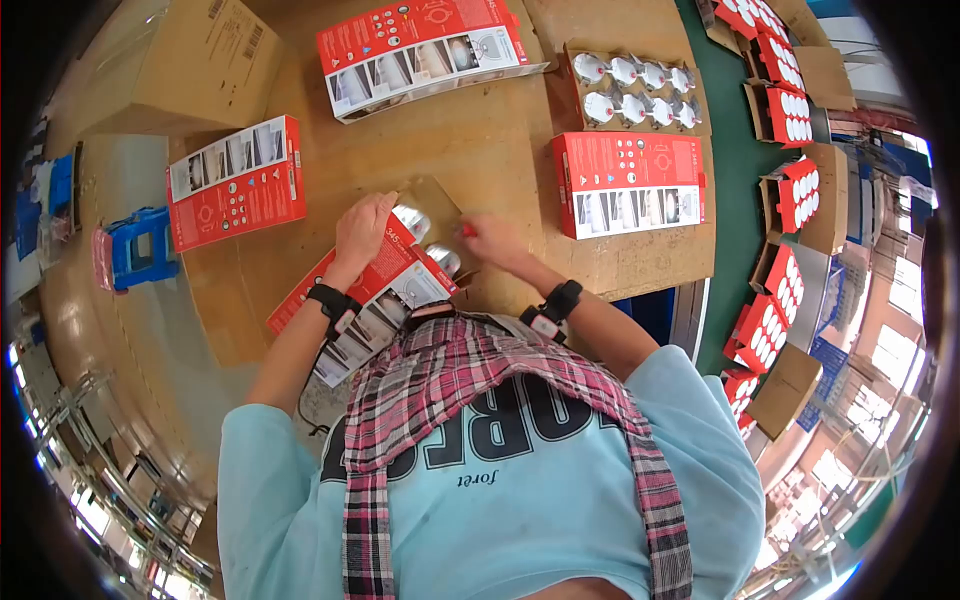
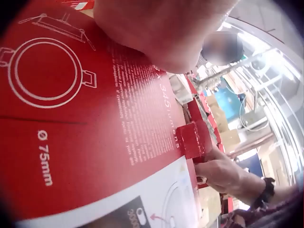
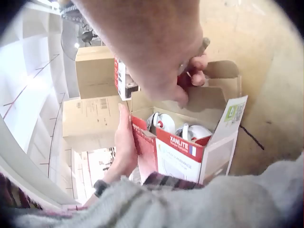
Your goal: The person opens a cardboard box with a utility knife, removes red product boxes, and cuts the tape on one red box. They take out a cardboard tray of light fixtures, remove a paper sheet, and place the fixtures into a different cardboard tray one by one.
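Observation:
My left hand (image 1: 362, 235) lies against the side of a red and white lamp box (image 1: 385, 275), its fingers straight in the right wrist view. The box is tilted, with its end flaps open. Two round silver-and-white spotlights (image 3: 164, 122) show inside the opening in the right wrist view. Over that opening, my right hand (image 1: 495, 243) pinches a small red object (image 1: 467, 230); a dull, narrow tip (image 3: 205, 43) sticks out past the fingers. The right hand's forearm and fingers hide much of that object. A red end flap (image 2: 194, 140) stands out toward the right hand in the left wrist view.
More red boxes lie on the cardboard-covered table: one (image 1: 235, 185) at left, one (image 1: 420, 55) at the back, one (image 1: 632, 185) at right. Behind the right one, a tray (image 1: 640, 128) holds several spotlights. A large carton (image 1: 185, 65) stands back left; filled boxes (image 1: 790, 115) line the green belt.

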A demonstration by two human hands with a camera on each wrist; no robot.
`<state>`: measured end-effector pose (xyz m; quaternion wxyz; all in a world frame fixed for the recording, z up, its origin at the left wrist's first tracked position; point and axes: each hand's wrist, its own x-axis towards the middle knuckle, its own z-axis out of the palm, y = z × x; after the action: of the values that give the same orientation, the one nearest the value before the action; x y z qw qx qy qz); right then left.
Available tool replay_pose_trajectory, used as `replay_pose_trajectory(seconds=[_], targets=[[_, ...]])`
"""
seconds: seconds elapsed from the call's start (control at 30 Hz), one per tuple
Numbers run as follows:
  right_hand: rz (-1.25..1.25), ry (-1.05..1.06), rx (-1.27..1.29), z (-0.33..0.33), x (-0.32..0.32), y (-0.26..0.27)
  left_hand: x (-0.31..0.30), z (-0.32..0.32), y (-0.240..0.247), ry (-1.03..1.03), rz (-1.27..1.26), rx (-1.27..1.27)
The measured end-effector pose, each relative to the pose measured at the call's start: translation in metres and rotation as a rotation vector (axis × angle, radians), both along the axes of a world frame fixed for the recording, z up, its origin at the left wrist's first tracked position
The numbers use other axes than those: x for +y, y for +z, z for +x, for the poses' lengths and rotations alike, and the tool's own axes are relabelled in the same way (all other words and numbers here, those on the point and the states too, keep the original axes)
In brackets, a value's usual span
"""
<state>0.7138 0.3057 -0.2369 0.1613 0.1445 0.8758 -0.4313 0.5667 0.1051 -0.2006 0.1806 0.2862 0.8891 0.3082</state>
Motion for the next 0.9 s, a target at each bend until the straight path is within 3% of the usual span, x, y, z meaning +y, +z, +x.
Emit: replay_pose_trajectory(seconds=[0.03, 0.1, 0.17, 0.27, 0.53, 0.63, 0.67, 0.7, 0.9], targets=[[0.003, -0.044, -0.008, -0.002, 0.014, -0.001, -0.002, -0.002, 0.001, 0.000, 0.005, 0.028], [0.269, -0.115, -0.158, -0.018, 0.041, 0.035, -0.004, -0.002, 0.001, 0.034, -0.046, 0.022], [0.363, -0.165, -0.124, -0.021, 0.068, 0.031, -0.004, 0.004, -0.001, 0.049, -0.075, 0.010], [0.474, -0.272, 0.135, -0.018, 0.090, 0.020, -0.008, -0.004, -0.003, 0.032, -0.069, 0.010], [0.446, -0.295, -0.129, -0.045, 0.101, 0.017, -0.047, -0.026, -0.014, 0.049, -0.055, 0.088], [0.472, -0.329, -0.138, -0.050, 0.096, 0.007, -0.074, -0.051, -0.010, 0.000, -0.053, 0.146], [0.509, -0.358, -0.096, -0.049, 0.100, 0.002, -0.087, -0.058, -0.010, -0.094, -0.230, 0.178], [0.541, -0.372, -0.035, -0.050, 0.106, -0.003, -0.094, -0.056, -0.015, -0.091, -0.189, 0.202], [0.549, -0.259, 0.024, -0.046, 0.111, -0.001, -0.040, -0.010, 0.004, -0.017, -0.066, 0.283]])
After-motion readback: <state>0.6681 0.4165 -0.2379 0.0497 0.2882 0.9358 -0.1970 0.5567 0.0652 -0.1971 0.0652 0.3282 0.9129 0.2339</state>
